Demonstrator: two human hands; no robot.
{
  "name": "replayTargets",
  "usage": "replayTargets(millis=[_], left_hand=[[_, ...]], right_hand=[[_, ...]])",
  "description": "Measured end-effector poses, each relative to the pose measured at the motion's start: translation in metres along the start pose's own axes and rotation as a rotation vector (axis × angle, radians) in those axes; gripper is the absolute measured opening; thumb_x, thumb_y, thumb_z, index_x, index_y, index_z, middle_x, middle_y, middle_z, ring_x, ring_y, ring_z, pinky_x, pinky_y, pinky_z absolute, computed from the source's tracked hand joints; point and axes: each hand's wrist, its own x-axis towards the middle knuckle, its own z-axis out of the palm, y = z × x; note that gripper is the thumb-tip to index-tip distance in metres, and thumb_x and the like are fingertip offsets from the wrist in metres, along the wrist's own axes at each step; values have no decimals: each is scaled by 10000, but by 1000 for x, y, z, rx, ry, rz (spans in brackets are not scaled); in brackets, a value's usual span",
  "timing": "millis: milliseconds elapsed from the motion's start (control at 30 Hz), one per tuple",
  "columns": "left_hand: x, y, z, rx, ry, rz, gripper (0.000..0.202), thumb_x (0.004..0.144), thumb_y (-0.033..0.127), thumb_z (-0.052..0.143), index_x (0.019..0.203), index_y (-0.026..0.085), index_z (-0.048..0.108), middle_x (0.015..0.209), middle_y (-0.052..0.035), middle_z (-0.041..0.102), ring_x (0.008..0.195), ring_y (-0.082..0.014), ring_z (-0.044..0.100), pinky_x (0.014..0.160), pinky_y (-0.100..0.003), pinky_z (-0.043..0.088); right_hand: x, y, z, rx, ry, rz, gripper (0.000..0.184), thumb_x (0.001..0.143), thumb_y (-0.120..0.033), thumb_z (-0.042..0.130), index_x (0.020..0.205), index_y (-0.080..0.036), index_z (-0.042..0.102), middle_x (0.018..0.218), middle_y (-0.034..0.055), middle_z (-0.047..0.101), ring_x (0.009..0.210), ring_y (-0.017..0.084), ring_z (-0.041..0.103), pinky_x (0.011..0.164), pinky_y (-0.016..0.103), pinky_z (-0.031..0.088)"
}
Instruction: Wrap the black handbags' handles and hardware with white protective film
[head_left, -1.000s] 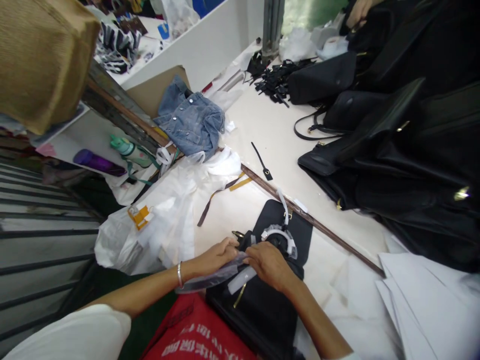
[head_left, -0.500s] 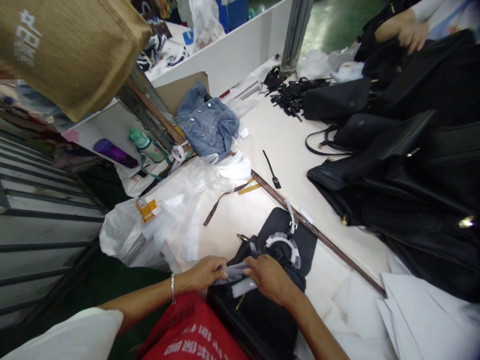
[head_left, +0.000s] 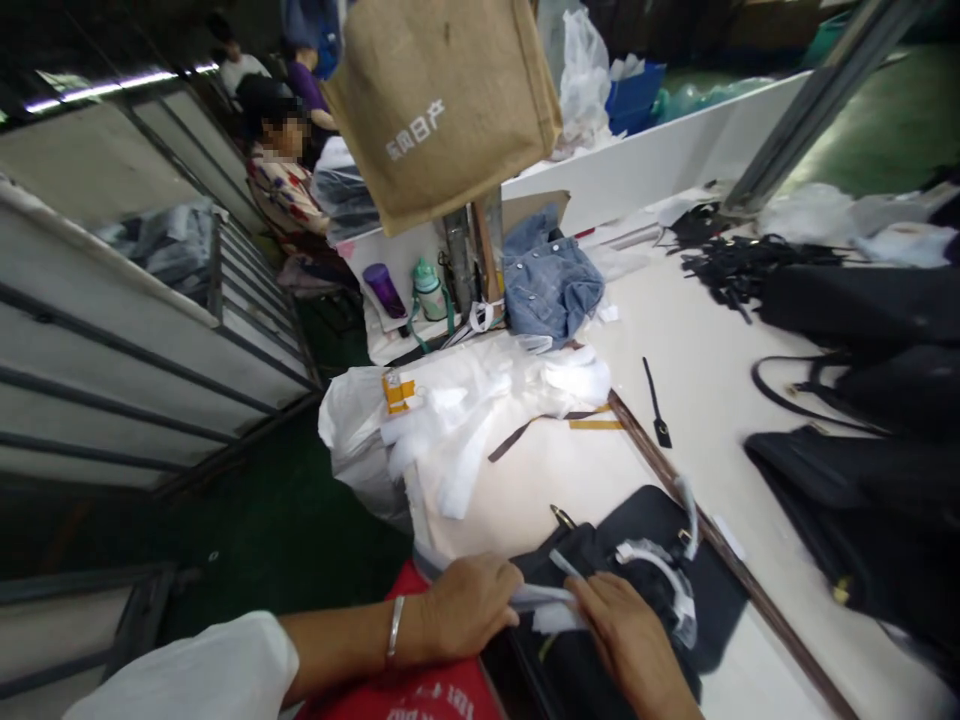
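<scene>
A black bag (head_left: 724, 600) lies on the table in front of me, its flap spread out to the right. Its curved handle (head_left: 664, 562) is wrapped in white and clear film. My left hand (head_left: 471, 605) is closed on one end of a translucent wrapping strip (head_left: 546, 594). The other end is pinched in my right hand (head_left: 624, 632), so the strip stretches between them over the bag. Below the strip a white piece of wrapping (head_left: 559, 618) shows. A gold clasp (head_left: 561, 516) sticks out at the bag's far edge.
White wrapping foam (head_left: 469, 410) covers the table's left edge. A wooden strip (head_left: 720, 540) crosses the table. Beyond it lie a black strap piece (head_left: 657, 410) and black bags (head_left: 832, 530). A denim garment (head_left: 551, 275) and brown bag (head_left: 450, 110) are ahead. A person (head_left: 281, 175) sits far left.
My view has swung left, so the scene shifts right and the seated person appears. Both hands still grip the strip; the co-worker's hands at the right have left the view.
</scene>
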Motion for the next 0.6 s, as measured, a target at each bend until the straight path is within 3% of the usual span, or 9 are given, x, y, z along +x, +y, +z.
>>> replayTargets(millis=[133, 300, 400, 500, 600], left_hand=[[-39, -24, 11, -102, -13, -114, 386, 826, 405, 577, 1152, 214, 496, 1074, -88, 631, 909, -261, 605, 783, -336, 462], [-95, -88, 21, -294, -165, -243, 191, 732, 406, 635, 789, 224, 627, 773, -6, 671, 722, -212, 615, 638, -262, 442], [-121, -127, 20, -431, -292, -446, 154, 695, 366, 613, 672, 215, 634, 644, 10, 644, 655, -204, 610, 586, -261, 437], [-130, -152, 19, -453, -421, -571, 190, 686, 379, 572, 616, 217, 643, 509, 0, 584, 540, -216, 585, 543, -307, 449], [-117, -157, 15, -409, -445, -524, 167, 597, 375, 654, 556, 214, 636, 472, -8, 564, 511, -222, 555, 556, -348, 455]], right_hand=[[-5, 5, 1, -3, 0, 3, 249, 931, -218, 437, 1135, -254, 576, 898, 66, 653, 887, 225, 617, 832, 367, 471], [0, -5, 2, 4, -23, -4, 242, 946, -235, 404, 1107, -253, 584, 906, 70, 655, 871, 227, 618, 781, 360, 470], [6, -16, 0, 7, -94, 13, 235, 964, -255, 379, 1051, -239, 597, 849, 62, 651, 822, 223, 614, 751, 352, 453], [8, -23, -2, -2, -123, 36, 245, 974, -260, 364, 1029, -236, 601, 827, 52, 643, 790, 213, 606, 718, 333, 431], [6, -24, -4, -27, -132, 80, 231, 975, -252, 367, 1023, -236, 593, 830, 34, 629, 749, 197, 591, 686, 317, 402]])
